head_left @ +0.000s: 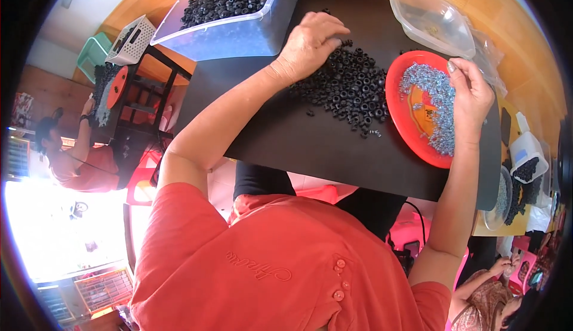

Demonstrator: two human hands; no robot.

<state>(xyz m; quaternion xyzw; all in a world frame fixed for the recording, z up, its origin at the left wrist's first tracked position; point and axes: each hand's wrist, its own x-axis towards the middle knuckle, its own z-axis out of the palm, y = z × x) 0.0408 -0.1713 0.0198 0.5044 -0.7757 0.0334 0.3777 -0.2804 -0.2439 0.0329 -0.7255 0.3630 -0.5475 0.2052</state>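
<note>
A heap of small black ring-shaped pieces (358,86) lies on the dark table. My left hand (311,42) is at the heap's far left edge, fingers bent and drawn toward the thumb; whatever is between them is hidden. To the right, a red plate (399,123) holds many small clear-bluish pieces (440,101) around its yellow-patterned middle. Over the plate's right rim is my right hand (471,95), its fingers curled in near the thumb. Anything in that grip is too small to make out.
A clear bin (239,42) full of black pieces stands at the far left of the dark tabletop (310,152). A clear plastic tub (427,24) sits beyond the plate. Co-workers (83,164) sit at other tables left and lower right. A yellow table (495,231) stands at right.
</note>
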